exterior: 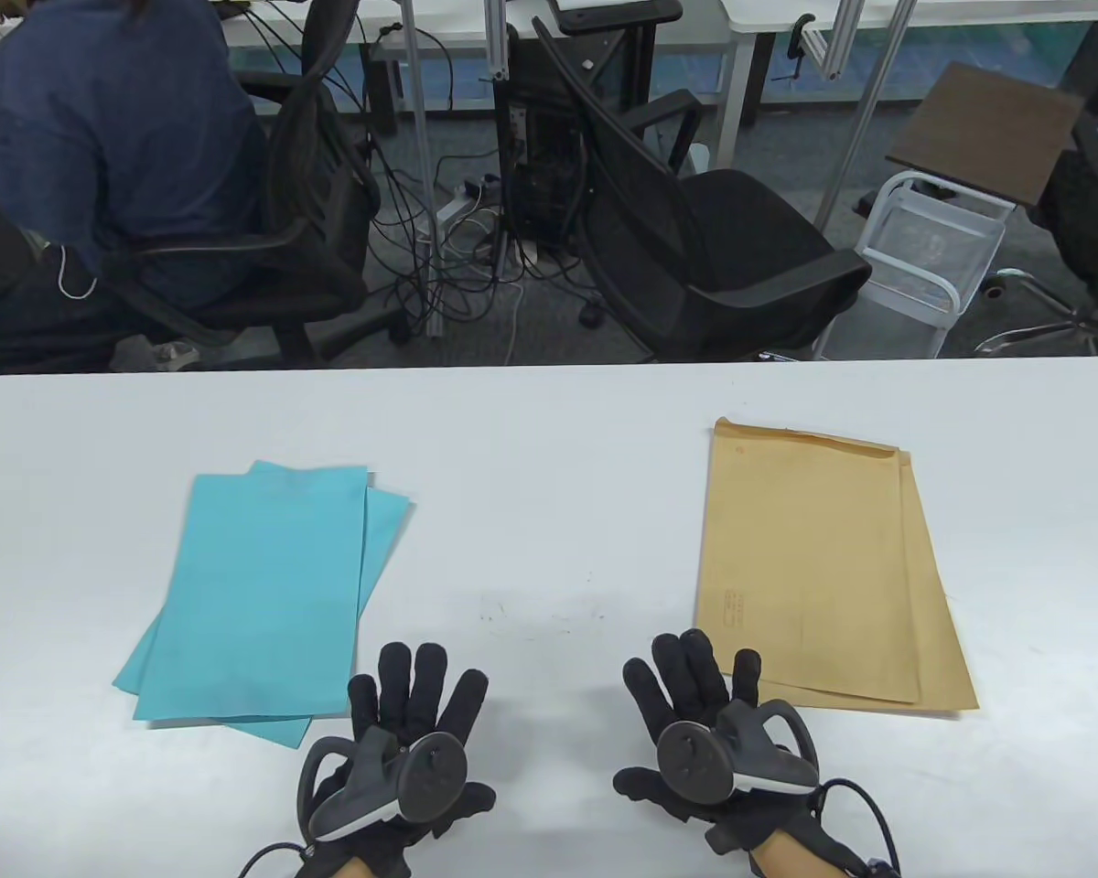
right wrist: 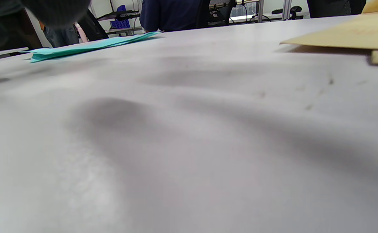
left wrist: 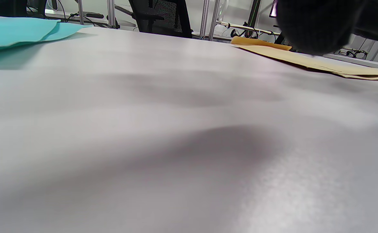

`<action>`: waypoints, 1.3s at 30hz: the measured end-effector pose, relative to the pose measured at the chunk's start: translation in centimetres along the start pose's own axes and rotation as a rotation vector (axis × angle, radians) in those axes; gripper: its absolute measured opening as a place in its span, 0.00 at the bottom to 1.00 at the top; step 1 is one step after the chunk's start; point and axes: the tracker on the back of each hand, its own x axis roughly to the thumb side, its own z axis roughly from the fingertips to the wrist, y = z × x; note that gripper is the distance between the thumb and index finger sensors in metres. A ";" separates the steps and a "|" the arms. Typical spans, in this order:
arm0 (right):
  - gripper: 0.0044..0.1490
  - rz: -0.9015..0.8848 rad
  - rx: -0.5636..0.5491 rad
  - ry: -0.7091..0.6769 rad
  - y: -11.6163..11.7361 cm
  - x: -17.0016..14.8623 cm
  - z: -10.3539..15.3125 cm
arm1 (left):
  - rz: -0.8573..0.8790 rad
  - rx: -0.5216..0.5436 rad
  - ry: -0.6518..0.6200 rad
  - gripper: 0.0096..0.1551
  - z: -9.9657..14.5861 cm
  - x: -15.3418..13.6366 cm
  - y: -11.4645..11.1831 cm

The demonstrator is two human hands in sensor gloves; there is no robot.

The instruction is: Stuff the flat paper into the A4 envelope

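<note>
Two brown envelopes (exterior: 819,567) lie stacked flat on the right of the white worktop (exterior: 549,457). Blue paper sheets (exterior: 265,594) lie on the left, well apart. Both grips, left hand (exterior: 403,732) and right hand (exterior: 705,722), rest near the front edge with fingers spread, holding nothing.

Trackers hide both hands' backs, the top envelope (exterior: 810,558) covers most of the one beneath, its print too small to read.
</note>
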 end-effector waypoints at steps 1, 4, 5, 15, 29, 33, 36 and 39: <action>0.67 0.002 0.000 0.004 0.0 0.0 0.0 | -0.001 0.003 0.002 0.65 0.0 0.0 0.0; 0.67 -0.002 -0.010 0.017 -0.2 -0.2 0.2 | -0.007 0.003 0.006 0.65 0.1 0.0 0.0; 0.67 -0.007 -0.017 0.020 -0.2 -0.3 0.2 | -0.008 0.001 0.005 0.65 0.1 0.0 0.0; 0.67 -0.030 -0.006 0.036 -0.1 -0.7 0.1 | 0.000 0.007 0.006 0.65 0.1 -0.1 0.1; 0.67 -0.071 -0.081 0.139 -0.7 -2.6 0.4 | 0.010 0.025 0.006 0.65 0.2 -0.1 0.3; 0.67 -0.102 -0.156 0.272 -1.5 -5.2 1.1 | 0.021 0.019 0.002 0.65 0.2 -0.1 0.3; 0.66 -0.130 -0.210 0.427 -1.9 -8.1 2.2 | 0.022 0.014 0.000 0.65 0.2 -0.1 0.3; 0.65 -0.145 -0.244 0.556 -2.0 -10.8 3.4 | 0.030 0.016 0.000 0.65 0.2 -0.1 0.3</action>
